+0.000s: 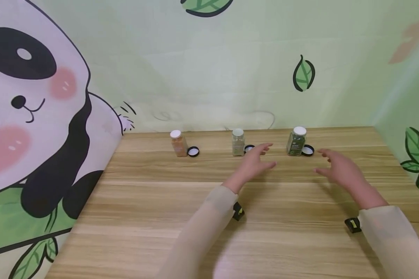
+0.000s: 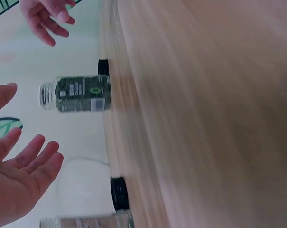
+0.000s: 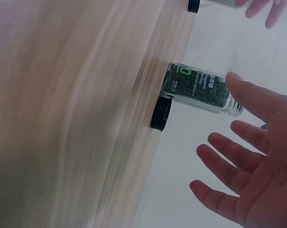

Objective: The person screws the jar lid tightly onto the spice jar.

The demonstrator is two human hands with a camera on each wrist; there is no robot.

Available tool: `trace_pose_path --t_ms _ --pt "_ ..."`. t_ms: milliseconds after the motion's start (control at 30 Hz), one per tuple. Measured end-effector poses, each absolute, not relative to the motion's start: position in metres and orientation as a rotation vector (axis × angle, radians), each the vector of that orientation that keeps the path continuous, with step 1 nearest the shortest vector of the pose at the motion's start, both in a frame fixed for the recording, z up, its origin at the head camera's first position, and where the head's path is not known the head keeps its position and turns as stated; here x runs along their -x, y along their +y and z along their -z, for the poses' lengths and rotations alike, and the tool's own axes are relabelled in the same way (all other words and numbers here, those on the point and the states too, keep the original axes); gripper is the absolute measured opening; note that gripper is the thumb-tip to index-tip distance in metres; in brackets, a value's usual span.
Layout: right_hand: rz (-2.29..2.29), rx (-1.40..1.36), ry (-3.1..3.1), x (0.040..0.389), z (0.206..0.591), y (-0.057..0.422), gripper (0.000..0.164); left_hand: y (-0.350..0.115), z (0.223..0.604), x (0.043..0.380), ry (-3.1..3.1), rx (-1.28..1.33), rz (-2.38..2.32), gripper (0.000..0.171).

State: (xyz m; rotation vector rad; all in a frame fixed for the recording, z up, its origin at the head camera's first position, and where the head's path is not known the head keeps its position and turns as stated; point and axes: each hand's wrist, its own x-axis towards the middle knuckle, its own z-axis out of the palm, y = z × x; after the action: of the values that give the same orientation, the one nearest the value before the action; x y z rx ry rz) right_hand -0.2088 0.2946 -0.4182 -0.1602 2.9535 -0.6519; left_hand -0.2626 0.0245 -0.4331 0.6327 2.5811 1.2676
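Observation:
A square glass jar of dried green herbs (image 1: pixel 296 142) stands upright at the back right, its threaded neck uncovered. Its black lid (image 1: pixel 307 150) lies beside it on the right. My right hand (image 1: pixel 343 169) hovers just right of that lid, fingers spread and holding nothing. My left hand (image 1: pixel 253 164), also bare and relaxed, is in front of the middle glass jar (image 1: pixel 238 142), which has pale contents. That hand partly hides the middle jar's black lid (image 1: pixel 249 148) in the head view. In the left wrist view, the herb jar (image 2: pixel 81 93) sits beyond the left fingers.
At the back left stands a jar with orange-pink contents (image 1: pixel 179 144), its black lid (image 1: pixel 193 151) lying to its right. All three jars line the rear of the wooden table (image 1: pixel 143 217), close to a printed wall covering (image 1: pixel 202 77). A black wrist device (image 1: pixel 238 211) shows at the left cuff.

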Motion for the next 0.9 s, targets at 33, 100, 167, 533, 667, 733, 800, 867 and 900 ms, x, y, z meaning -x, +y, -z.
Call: trace_pose_path --t_ms 33,100,167,533,667,733,800,867,900 --pt "0.668 0.159 2.953 0.211 0.418 0.295 0.073 0.027 0.431 0.264 2.582 -0.642 -1.266 0.065" --pt "0.696 0.155 2.952 0.214 0.418 0.296 0.072 0.033 0.429 0.268 2.578 -0.663 -1.269 0.065" --pt "0.713 0.150 2.955 0.218 0.418 0.296 0.072 0.039 0.427 0.272 2.585 -0.664 -1.266 0.066" --pt "0.817 0.089 2.965 0.235 0.428 0.297 0.077 0.079 0.431 0.283 2.543 -0.563 -1.347 0.075" --pt "0.867 0.054 2.921 0.244 0.431 0.298 0.083 0.087 0.430 0.287 2.500 -0.506 -1.403 0.078" --pt "0.890 0.047 2.903 0.249 0.433 0.299 0.086 0.091 0.428 0.289 2.483 -0.489 -1.430 0.079" --pt "0.913 0.043 2.884 0.253 0.435 0.301 0.088 0.096 0.427 0.292 2.482 -0.495 -1.437 0.080" --pt "0.926 0.044 2.868 0.258 0.437 0.302 0.090 0.101 0.426 0.295 2.495 -0.500 -1.432 0.080" --pt "0.932 0.047 2.863 0.260 0.438 0.303 0.090 0.103 0.425 0.296 2.506 -0.493 -1.425 0.081"
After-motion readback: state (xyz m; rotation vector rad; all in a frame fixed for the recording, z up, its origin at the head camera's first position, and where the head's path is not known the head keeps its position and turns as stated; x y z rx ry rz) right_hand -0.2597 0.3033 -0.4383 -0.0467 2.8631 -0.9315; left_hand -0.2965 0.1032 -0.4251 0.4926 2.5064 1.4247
